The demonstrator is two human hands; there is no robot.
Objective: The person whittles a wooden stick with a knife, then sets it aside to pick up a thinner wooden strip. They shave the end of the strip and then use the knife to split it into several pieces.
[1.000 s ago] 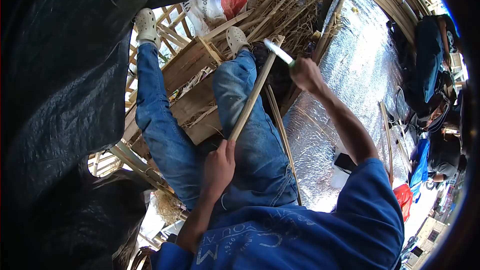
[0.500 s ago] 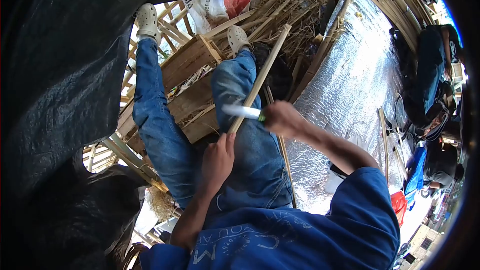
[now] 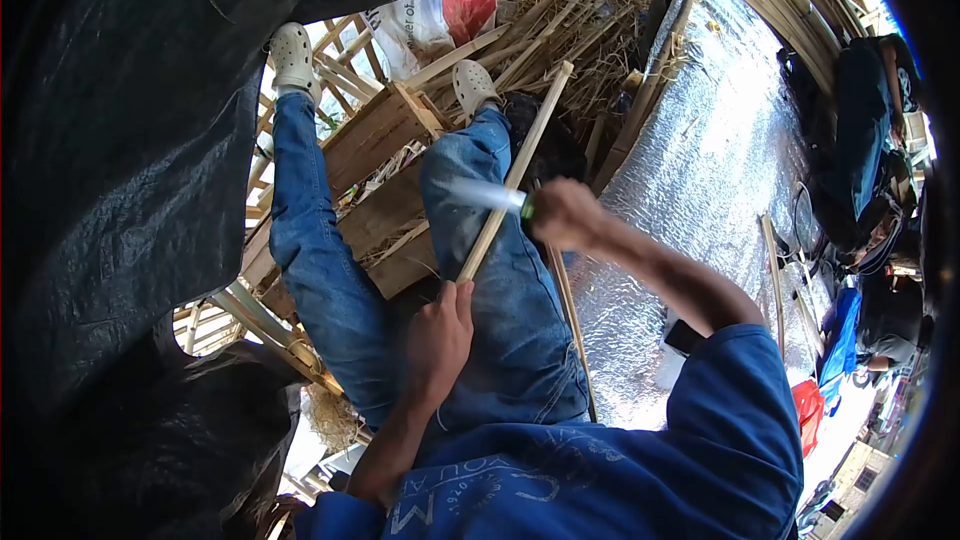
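A pale wooden strip [image 3: 540,128] slants up over my right thigh, its lower end in the fingers of my left hand [image 3: 441,332]. My right hand [image 3: 562,214] is closed around the green handle of a knife [image 3: 482,193]. The knife's blade lies across the middle of the strip and is blurred by motion. Both of my legs in blue jeans [image 3: 325,270] stretch forward, with light clogs [image 3: 292,58] on the feet.
Wooden crates [image 3: 375,140] lie between my legs, with straw and sticks [image 3: 590,10] beyond. Silver foil sheeting [image 3: 690,170] covers the right side. Black plastic [image 3: 130,170] hangs at left. Another person's legs [image 3: 862,130] show at far right.
The upper end of the strip has dipped slightly to the left. My left hand has moved slightly down, and the knife blade is still blurred across the strip.
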